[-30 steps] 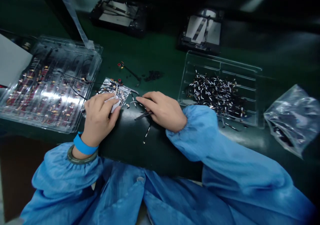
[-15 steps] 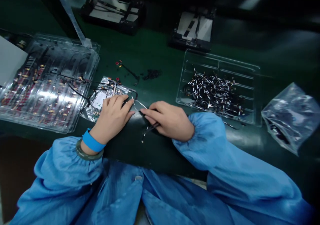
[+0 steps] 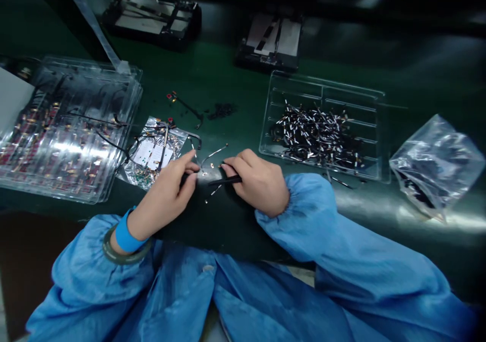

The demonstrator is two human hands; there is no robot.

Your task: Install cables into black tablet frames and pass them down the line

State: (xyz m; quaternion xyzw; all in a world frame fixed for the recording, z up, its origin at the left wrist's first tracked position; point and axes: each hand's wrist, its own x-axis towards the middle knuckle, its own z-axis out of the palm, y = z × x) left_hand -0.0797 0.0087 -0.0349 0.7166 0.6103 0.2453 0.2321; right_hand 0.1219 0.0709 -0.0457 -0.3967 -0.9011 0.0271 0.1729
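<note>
My left hand [image 3: 167, 185] is closed, its fingertips at a thin dark cable end beside a silvery bag [image 3: 146, 162] of small parts. What it pinches is too small to make out. My right hand [image 3: 260, 180] is wrapped round black tweezers [image 3: 226, 180], whose tips point left toward my left hand. Between the hands, a thin cable with a white band [image 3: 215, 152] lies on the green table, near tiny gold pieces [image 3: 212, 165]. Another short cable [image 3: 213, 194] shows below the tweezers.
Stacked clear trays [image 3: 72, 144] of parts stand at left. A clear tray [image 3: 322, 84] with many banded cables sits at right, beside a plastic bag [image 3: 436, 165]. Two black frames [image 3: 152, 18] lie at the back. A red-tipped cable [image 3: 184, 107] and black bits [image 3: 222, 110] lie centrally.
My left hand has drawn down and left, its fingers more curled. The tweezers have swung to point left. A white-banded cable now lies clear of both hands. The view has shifted slightly.
</note>
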